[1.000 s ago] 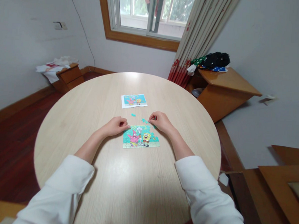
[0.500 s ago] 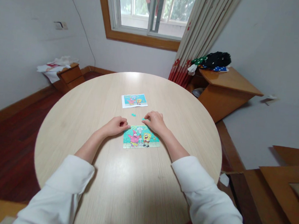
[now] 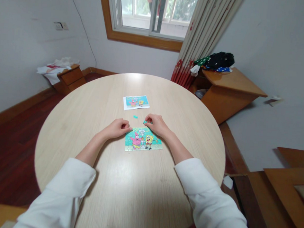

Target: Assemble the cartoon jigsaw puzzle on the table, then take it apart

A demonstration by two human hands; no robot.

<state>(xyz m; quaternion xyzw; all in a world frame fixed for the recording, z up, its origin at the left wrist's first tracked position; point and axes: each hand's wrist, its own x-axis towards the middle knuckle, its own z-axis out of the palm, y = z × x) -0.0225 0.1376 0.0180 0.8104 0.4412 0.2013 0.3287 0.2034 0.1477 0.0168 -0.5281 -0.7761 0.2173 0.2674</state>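
A cartoon jigsaw puzzle (image 3: pixel 143 141), mostly assembled in teal, pink and yellow, lies flat on the round table. My left hand (image 3: pixel 119 127) rests at its upper left corner, fingers curled in and thumb touching the edge; nothing shows inside the curl. Just above the puzzle's top edge, my right hand (image 3: pixel 155 124) pinches a small teal puzzle piece (image 3: pixel 144 122) between thumb and fingers. Another teal bit (image 3: pixel 135 117), one piece or a few together, lies loose between the puzzle and the picture sheet (image 3: pixel 136 102), which carries the same cartoon scene.
The pale round wooden table (image 3: pixel 136 192) fills the middle. Beyond it are a window (image 3: pixel 151 13) and a long curtain (image 3: pixel 201 34). A wooden cabinet (image 3: pixel 234 81) with clothes (image 3: pixel 218 61) on top stands at right, and a small drawer unit (image 3: pixel 71 79) at left.
My right hand has shifted slightly left and down with the teal puzzle piece, which now shows more. My left hand and the puzzle stay in place.
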